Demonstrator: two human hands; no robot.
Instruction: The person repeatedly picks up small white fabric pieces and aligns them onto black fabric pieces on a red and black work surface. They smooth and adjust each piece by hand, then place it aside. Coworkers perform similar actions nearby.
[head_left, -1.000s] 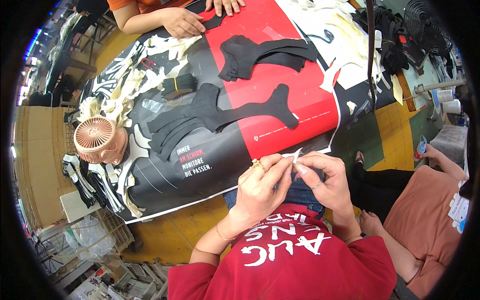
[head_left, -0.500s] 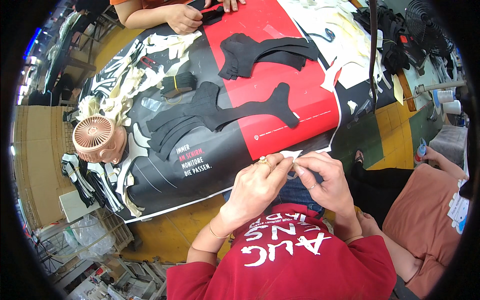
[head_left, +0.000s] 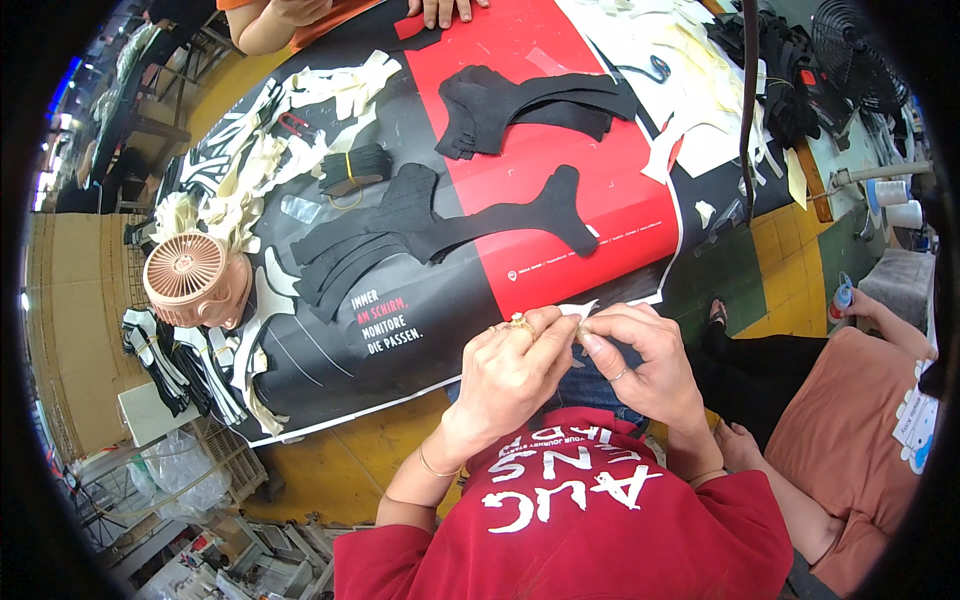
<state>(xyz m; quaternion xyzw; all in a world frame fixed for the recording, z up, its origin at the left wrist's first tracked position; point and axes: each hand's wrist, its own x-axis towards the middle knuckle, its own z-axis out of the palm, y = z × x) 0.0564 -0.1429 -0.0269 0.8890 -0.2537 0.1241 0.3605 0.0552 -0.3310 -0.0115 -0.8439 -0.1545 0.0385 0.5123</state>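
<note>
Both hands [head_left: 580,365] pinch white strip [head_left: 578,311] over red-black poster [head_left: 560,150].

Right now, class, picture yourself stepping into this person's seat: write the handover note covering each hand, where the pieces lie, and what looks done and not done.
Left hand: pinches a small white strip with thumb and fingers.
Right hand: meets it on the same strip, fingertips together, over the lap at the table edge.
Pieces: one stack of black cut pieces mid-table, a second stack further off on the red area. White scraps pile at the left by a pink fan.
Done: black pieces cut and stacked.
Left: the strip is not yet on any piece.
</note>
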